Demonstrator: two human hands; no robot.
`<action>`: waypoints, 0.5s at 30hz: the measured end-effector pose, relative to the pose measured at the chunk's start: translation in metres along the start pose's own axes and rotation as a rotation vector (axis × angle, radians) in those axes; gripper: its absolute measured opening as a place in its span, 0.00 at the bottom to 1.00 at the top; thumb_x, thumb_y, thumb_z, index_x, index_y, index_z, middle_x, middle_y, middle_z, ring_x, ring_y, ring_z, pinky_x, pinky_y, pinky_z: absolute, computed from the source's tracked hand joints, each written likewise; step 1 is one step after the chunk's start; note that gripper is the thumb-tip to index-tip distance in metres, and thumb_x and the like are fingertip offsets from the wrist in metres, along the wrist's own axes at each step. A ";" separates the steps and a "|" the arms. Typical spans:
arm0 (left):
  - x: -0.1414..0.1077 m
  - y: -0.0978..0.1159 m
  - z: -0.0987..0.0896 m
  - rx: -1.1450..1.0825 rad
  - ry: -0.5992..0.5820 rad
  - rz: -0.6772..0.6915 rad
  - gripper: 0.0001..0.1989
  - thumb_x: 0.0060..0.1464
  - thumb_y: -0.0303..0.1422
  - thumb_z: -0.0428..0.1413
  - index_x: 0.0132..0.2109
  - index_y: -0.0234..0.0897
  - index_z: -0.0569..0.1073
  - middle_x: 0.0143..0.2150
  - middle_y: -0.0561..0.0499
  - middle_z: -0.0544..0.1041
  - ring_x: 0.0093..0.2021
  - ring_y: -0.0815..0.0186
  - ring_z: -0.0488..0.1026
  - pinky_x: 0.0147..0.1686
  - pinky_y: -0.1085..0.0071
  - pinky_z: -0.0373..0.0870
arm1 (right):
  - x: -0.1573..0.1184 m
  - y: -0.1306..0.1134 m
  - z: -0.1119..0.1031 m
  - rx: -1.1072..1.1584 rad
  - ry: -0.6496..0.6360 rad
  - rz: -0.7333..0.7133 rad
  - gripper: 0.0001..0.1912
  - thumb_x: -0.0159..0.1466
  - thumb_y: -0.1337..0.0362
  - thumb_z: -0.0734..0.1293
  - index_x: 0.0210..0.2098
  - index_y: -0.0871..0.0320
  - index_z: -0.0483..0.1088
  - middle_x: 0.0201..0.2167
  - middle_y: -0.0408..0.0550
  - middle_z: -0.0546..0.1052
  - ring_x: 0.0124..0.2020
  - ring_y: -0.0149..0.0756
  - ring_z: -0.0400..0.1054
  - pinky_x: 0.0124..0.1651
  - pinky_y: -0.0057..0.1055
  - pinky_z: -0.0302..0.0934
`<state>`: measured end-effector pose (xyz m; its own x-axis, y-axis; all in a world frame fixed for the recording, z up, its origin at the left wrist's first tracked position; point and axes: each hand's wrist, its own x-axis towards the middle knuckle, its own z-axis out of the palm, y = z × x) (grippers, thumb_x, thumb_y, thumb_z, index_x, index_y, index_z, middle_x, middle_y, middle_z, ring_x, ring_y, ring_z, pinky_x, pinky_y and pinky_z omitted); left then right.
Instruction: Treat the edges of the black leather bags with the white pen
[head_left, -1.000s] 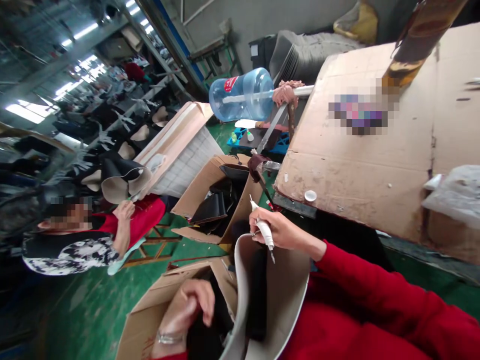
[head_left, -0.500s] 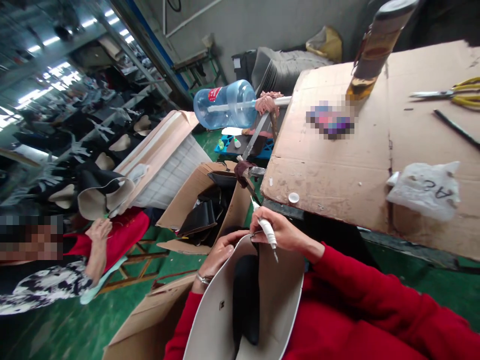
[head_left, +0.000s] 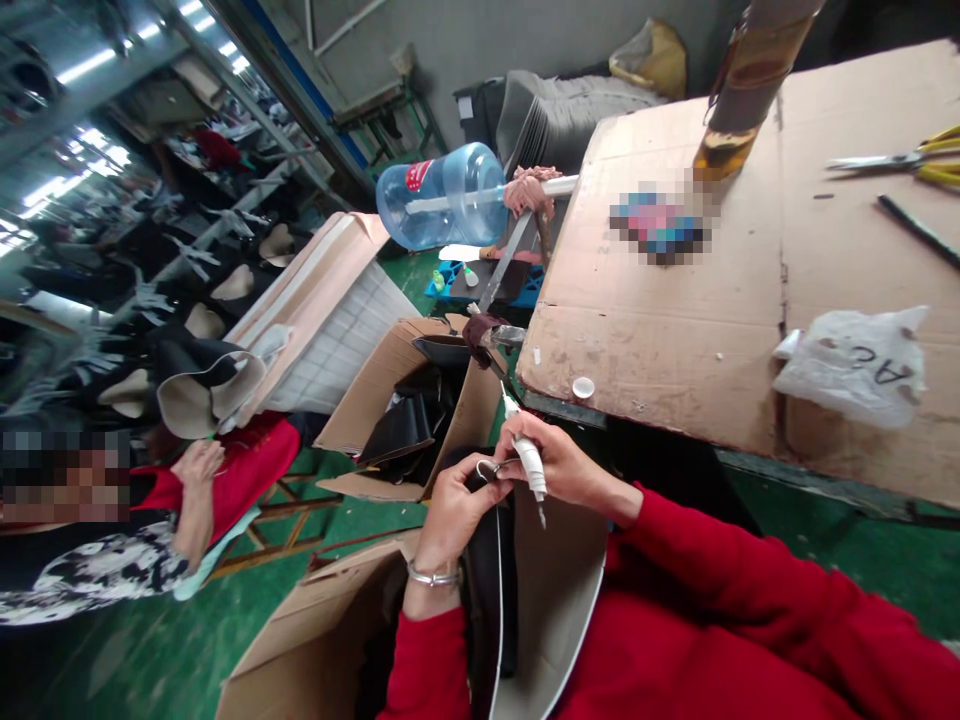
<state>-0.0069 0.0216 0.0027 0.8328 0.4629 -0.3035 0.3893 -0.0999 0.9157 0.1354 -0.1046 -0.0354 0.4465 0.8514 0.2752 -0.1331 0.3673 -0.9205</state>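
White tool [head_left: 532, 468] (slim) in right fingers [head_left: 535, 425]

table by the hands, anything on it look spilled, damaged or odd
No spill stands out, but the cardboard covering it looks worn: brown stains mark its near edge beside the small white cap, and a dark, scuffed crease runs past the plastic bag.

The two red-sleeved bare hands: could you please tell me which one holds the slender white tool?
It's the right hand, gripping the slender white tool; the left hand, with the silvery metal bracelet, does not.
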 end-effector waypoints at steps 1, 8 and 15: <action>0.000 0.001 0.001 0.003 0.016 0.002 0.11 0.51 0.40 0.67 0.37 0.36 0.82 0.35 0.52 0.79 0.37 0.62 0.73 0.40 0.71 0.66 | -0.001 0.001 -0.001 -0.014 0.009 -0.008 0.16 0.65 0.55 0.76 0.40 0.58 0.68 0.34 0.44 0.73 0.32 0.32 0.67 0.35 0.27 0.62; -0.004 -0.006 0.020 -0.041 0.209 0.028 0.12 0.56 0.40 0.65 0.42 0.39 0.84 0.43 0.49 0.84 0.45 0.57 0.77 0.48 0.67 0.70 | -0.005 0.001 -0.012 -0.281 0.042 -0.149 0.09 0.70 0.58 0.70 0.45 0.56 0.71 0.42 0.50 0.77 0.36 0.35 0.72 0.40 0.30 0.67; -0.004 -0.010 0.029 -0.064 0.385 -0.018 0.12 0.53 0.39 0.66 0.43 0.39 0.84 0.43 0.47 0.85 0.46 0.55 0.80 0.48 0.64 0.73 | -0.011 -0.035 -0.040 -0.265 0.248 -0.241 0.12 0.74 0.57 0.67 0.53 0.53 0.70 0.42 0.49 0.80 0.42 0.39 0.76 0.48 0.35 0.71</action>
<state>-0.0032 -0.0051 -0.0130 0.6124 0.7622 -0.2097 0.3672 -0.0393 0.9293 0.1703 -0.1421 -0.0169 0.6400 0.6258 0.4459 0.2182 0.4084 -0.8864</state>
